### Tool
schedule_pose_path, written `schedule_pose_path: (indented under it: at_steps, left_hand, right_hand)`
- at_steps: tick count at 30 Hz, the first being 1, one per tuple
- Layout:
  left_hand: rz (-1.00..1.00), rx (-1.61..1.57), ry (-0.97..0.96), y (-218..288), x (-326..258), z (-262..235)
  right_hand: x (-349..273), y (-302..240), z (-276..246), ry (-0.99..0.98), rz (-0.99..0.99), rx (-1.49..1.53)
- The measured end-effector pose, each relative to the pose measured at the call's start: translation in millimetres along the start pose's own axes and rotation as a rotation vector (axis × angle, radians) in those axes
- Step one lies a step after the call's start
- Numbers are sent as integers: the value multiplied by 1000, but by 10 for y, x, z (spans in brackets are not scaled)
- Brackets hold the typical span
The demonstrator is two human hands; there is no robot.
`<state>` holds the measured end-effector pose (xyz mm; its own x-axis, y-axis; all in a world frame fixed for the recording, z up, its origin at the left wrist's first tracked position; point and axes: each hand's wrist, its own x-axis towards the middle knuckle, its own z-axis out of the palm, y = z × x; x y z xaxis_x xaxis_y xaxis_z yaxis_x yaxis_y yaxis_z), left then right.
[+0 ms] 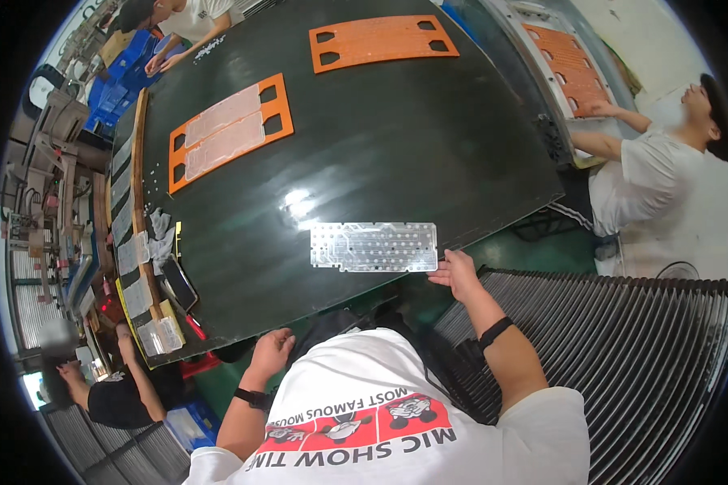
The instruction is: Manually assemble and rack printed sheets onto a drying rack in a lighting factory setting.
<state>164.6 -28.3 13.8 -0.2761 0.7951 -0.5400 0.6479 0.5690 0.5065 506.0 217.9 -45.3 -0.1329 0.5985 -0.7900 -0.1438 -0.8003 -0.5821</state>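
A clear keyboard membrane sheet (374,247) with silvery printed traces and rows of dots lies near the front edge of the dark table. My right hand (456,275) pinches its lower right corner between thumb and fingers. Beside the table's near edge, away from the sheet, is my left hand (274,351). Its fingers are curled in, and I see nothing in them.
Two orange trays lie on the table (364,170), one (279,121) holding clear sheets, the other (384,42) farther back. Sheets, a cloth (162,234) and a phone (179,284) line the left edge. A ribbed black rack (598,356) stands right. Other people work around.
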Motion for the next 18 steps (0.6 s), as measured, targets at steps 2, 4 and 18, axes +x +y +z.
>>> schedule_pose_path:
  at_steps: [2, 4, 18]
  left_hand:
    - [1, 8, -1, 47, -8, 5]
    - [8, -16, 16, 47, -17, 24]
    - [149, -13, 16, -83, 65, -173]
  right_hand:
    - [-44, -84, 47, -17, -81, -98]
    - [54, -129, 69, -17, -116, -157]
    - [55, -131, 246, 133, -445, -531]
